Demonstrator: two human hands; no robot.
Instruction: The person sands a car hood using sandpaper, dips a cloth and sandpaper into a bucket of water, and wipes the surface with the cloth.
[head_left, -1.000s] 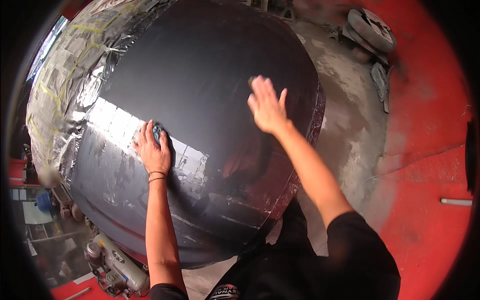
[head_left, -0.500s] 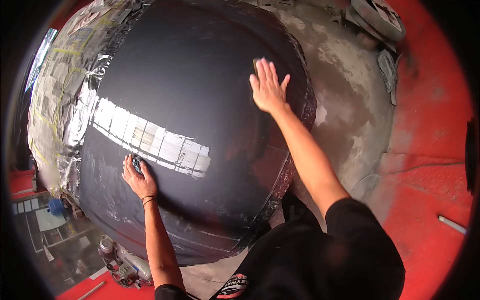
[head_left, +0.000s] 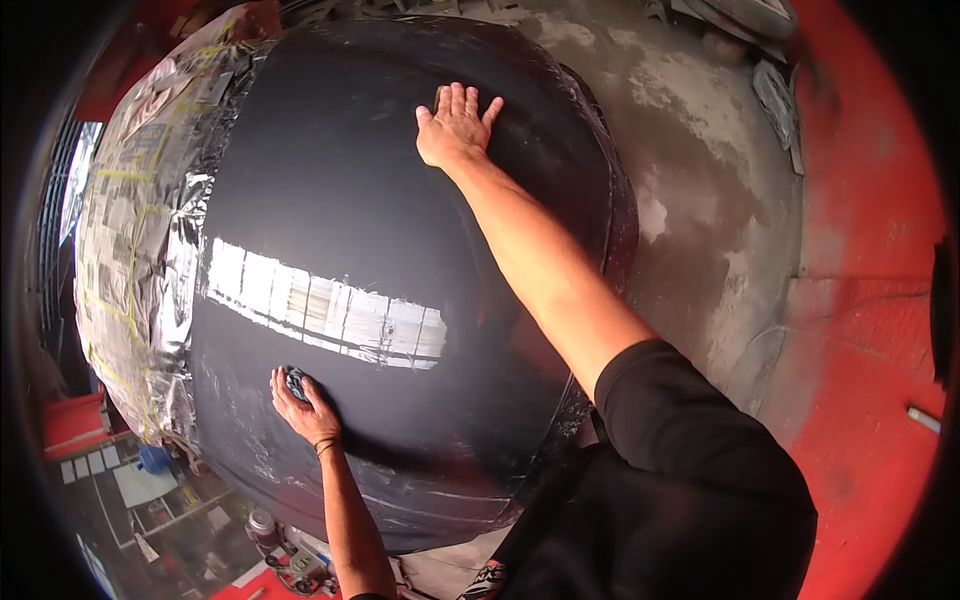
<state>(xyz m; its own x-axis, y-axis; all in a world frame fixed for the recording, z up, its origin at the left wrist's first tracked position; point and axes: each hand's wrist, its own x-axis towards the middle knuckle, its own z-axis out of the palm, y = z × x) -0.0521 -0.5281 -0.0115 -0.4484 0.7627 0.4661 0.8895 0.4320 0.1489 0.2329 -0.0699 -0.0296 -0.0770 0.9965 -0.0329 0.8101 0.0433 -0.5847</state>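
Note:
A car hood [head_left: 340, 170] with a dull dark grey surface fills the middle of the head view. My right hand [head_left: 458, 130] lies flat on its far part, fingers stretched, over a thin pad [head_left: 437, 97]. Only a narrow brownish edge of that pad shows beside the fingers; the rest is hidden. Nearer me and to the left, my left hand [head_left: 304, 408] curls around a dark blue-grey wad [head_left: 295, 383], pressed to the hood. Whether the wad is sponge or cloth I cannot tell. A bright window-like reflection [head_left: 325, 310] stretches across the hood between my hands.
Paper and foil masking [head_left: 130, 230] covers the car to the left. A machine with a motor [head_left: 290, 555] stands at the lower left, near a blue container [head_left: 153, 459]. On the right are a wet concrete floor [head_left: 690, 200], a red-painted area [head_left: 870, 420] and a wheel [head_left: 745, 15].
My right hand has slid left and farther away across the hood, the pad moving with it. The camera view has shifted; my left hand stays low on the hood, still around the wad.

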